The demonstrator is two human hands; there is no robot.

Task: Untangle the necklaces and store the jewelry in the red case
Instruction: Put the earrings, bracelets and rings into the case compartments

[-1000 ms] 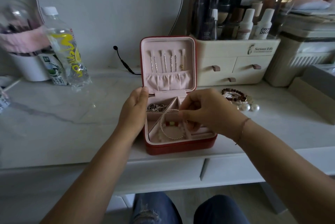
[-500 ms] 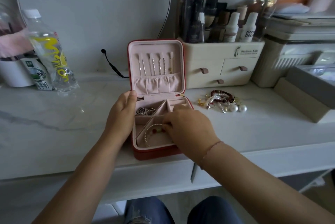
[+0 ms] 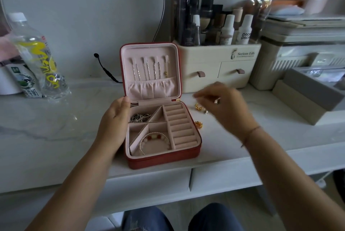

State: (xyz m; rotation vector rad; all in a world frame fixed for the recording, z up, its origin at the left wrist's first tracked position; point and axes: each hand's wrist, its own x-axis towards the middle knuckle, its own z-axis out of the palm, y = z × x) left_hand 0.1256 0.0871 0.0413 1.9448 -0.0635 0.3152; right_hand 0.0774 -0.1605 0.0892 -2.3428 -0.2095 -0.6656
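Open red case (image 3: 162, 161) between the hands, beaded bracelet (image 3: 155, 137) in its front compartment. Left hand (image 3: 113, 124) flat against the case's left side, fingers extended, holding nothing. Right hand (image 3: 224, 105) blurred over gold earrings (image 3: 198, 106); grip impossible to tell.

Pale grey wall (image 3: 84, 15), white marble-look vanity top (image 3: 46, 128), 2 drawer fronts (image 3: 149, 184) beneath, soft even light

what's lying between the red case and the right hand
In the head view, two small gold earrings lie on the tabletop between the red case and the right hand.
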